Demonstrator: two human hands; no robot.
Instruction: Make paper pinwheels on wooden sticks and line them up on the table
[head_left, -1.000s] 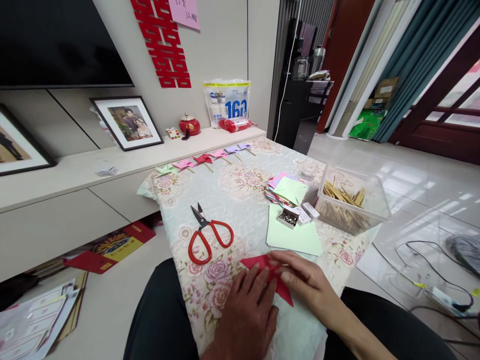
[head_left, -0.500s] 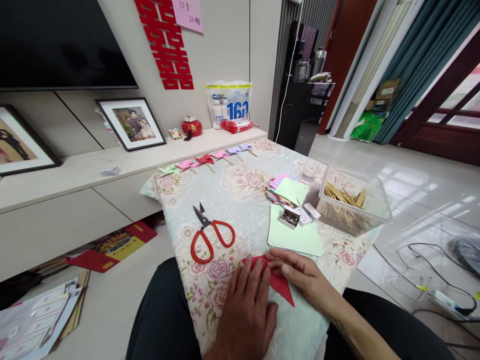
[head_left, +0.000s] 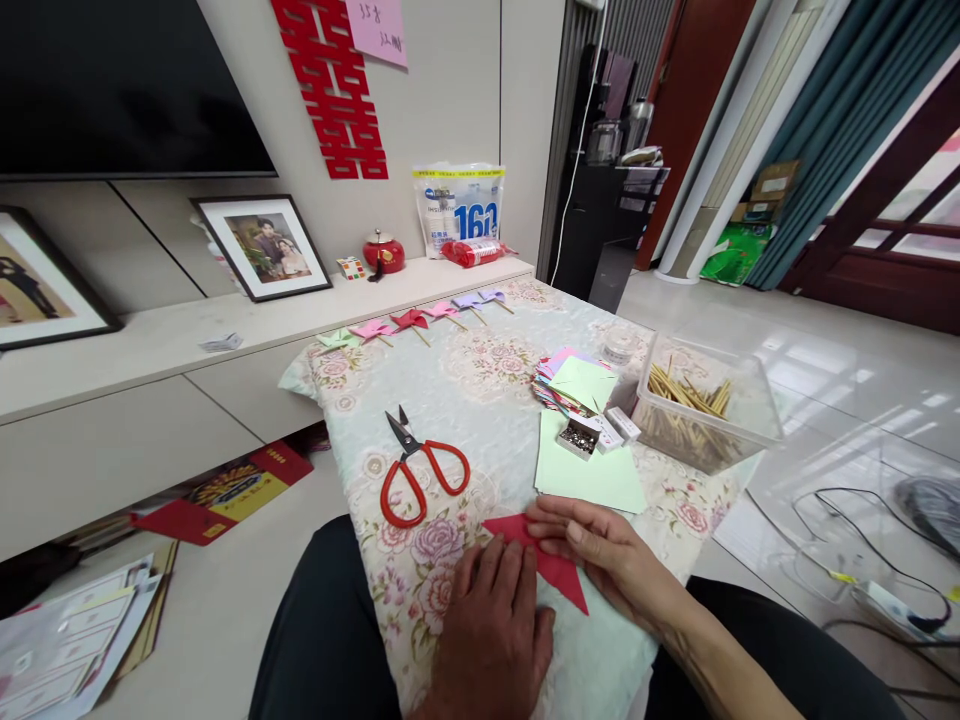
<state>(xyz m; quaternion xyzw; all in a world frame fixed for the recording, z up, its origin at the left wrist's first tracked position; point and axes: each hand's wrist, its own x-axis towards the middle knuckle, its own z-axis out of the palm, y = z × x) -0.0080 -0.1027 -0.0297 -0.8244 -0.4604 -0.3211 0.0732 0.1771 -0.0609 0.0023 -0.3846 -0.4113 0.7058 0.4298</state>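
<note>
A folded red paper (head_left: 559, 575) lies on the floral tablecloth (head_left: 480, 400) at the near edge of the table. My left hand (head_left: 491, 625) lies flat on its left part, fingers pressed down. My right hand (head_left: 600, 550) presses the paper's upper right edge with its fingertips. Red-handled scissors (head_left: 416, 470) lie just left of the paper. A pale green sheet (head_left: 589, 475) lies beyond my right hand, with a small open box of metal pins (head_left: 577, 436) on it.
A stack of coloured papers (head_left: 574, 380) and a clear tub of wooden sticks (head_left: 701, 405) stand at the right. Several finished paper pinwheels (head_left: 409, 320) line the far edge. A low shelf with framed photos (head_left: 259, 245) runs along the left.
My left hand has slid back a little toward me along the red paper. My right hand keeps pressing the fold. The view has shifted slightly.
</note>
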